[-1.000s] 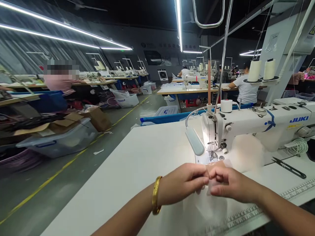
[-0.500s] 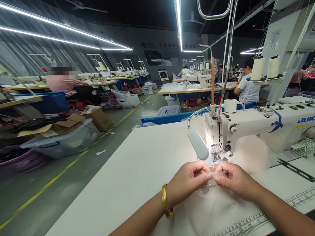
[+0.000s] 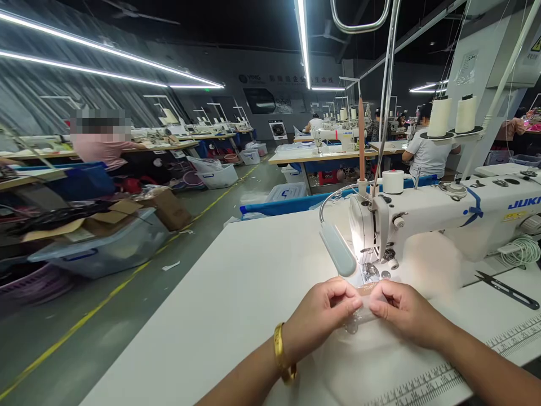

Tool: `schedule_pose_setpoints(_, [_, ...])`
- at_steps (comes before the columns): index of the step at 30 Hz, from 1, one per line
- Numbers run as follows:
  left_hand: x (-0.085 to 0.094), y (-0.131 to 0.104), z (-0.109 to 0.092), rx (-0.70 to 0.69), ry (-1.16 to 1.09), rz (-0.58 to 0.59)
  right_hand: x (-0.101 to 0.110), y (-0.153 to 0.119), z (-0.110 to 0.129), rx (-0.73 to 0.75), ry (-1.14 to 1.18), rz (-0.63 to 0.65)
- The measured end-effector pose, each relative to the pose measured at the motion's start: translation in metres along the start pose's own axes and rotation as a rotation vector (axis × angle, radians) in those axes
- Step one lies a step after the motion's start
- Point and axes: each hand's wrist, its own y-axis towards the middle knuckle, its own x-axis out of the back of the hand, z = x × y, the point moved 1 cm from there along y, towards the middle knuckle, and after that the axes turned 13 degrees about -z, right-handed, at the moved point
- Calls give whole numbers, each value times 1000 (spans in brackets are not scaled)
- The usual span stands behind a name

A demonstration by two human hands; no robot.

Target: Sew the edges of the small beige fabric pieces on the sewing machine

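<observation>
Sheer pale fabric (image 3: pixel 364 313) is pinched between the fingers of both my hands, just in front of the needle area of a white sewing machine (image 3: pixel 426 208). My left hand (image 3: pixel 333 307), with a gold bangle at the wrist, grips the left part of it with thumb and forefinger. My right hand (image 3: pixel 399 310) pinches the fabric a short way to the right. Between them a tan strip shows at the far edge of the fabric. The presser foot (image 3: pixel 371 273) stands right behind my fingertips. More sheer cloth seems to spread below my hands.
Black thread snips (image 3: pixel 507 290) lie on the right of the white table (image 3: pixel 220 299). Printed ruler scales (image 3: pixel 426 389) run along its near edge. A grey lamp (image 3: pixel 338 248) hangs left of the needle. Plastic bins (image 3: pixel 105 242) stand on the floor at left; people sit at other machines.
My hands have drawn slightly apart, so a little more of the fabric shows between them. The camera view has shifted slightly.
</observation>
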Motion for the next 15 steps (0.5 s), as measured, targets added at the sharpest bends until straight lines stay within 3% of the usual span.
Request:
schedule_pose_setpoints(8, [2,-1,0,73,-55,-3,-1,0,-5,-76,96,26])
schedule_pose_setpoints(15, [1,-4,-3,-2,-5,-12,-1,4,-7,-89,194,-1])
